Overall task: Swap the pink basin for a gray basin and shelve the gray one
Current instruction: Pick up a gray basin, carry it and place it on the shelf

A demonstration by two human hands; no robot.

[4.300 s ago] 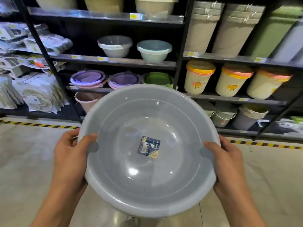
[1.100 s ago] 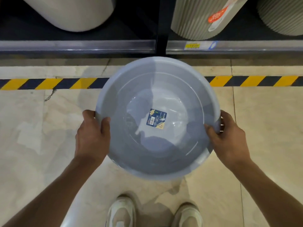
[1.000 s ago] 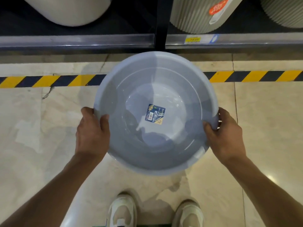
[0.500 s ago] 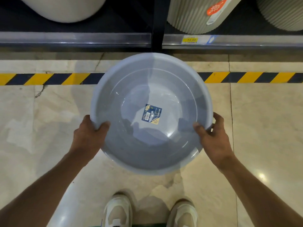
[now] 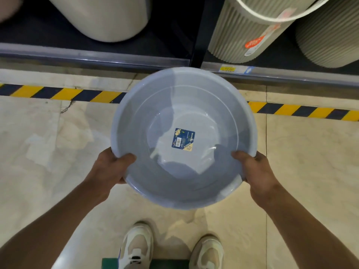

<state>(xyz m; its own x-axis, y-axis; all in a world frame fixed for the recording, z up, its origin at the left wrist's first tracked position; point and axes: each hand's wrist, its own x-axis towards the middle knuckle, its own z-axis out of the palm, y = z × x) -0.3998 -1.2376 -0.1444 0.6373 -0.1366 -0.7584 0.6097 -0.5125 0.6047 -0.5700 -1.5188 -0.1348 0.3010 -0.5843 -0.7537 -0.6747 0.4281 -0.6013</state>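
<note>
- Floor (image 5: 38, 152): pale glossy tile fills the lower view. A yellow-and-black hazard stripe (image 5: 58, 93) runs from 9 o'clock to 3 o'clock and passes behind the basin.
- Bottom shelf (image 5: 97, 55): its clear front rail spans the top of the view, parallel to the stripe. A smooth cream bin (image 5: 108, 18) stands on it at 11 o'clock.
- Left hand (image 5: 108, 169): clamped on the basin rim at the basin's 8 o'clock. The thumb lies over the rim on the inner wall; the fingers are underneath and hidden.
- Gray basin (image 5: 182, 171): held in the air at centre view, above the floor and just in front of the shelf rail, not resting on any surface. The mouth faces up, and the far rim reaches the rail in the view. The basin is empty apart from a dark blue label (image 5: 183, 139) stuck to the inner bottom.
- Shelf upright (image 5: 198, 35): a black post at 12 o'clock, dividing the bays.
- Shoes (image 5: 136, 247): a pale pair at 6 o'clock, directly below the basin.
- Yellow price tag (image 5: 226, 69): fixed on the rail at 1 o'clock.
- Ribbed bins (image 5: 239, 35): two stand on the shelf at 1 to 2 o'clock; the nearer one carries an orange sticker (image 5: 253, 42).
- Right hand (image 5: 256, 169): clamped on the rim at the basin's 4 o'clock, thumb inside, fingers underneath and hidden.
</note>
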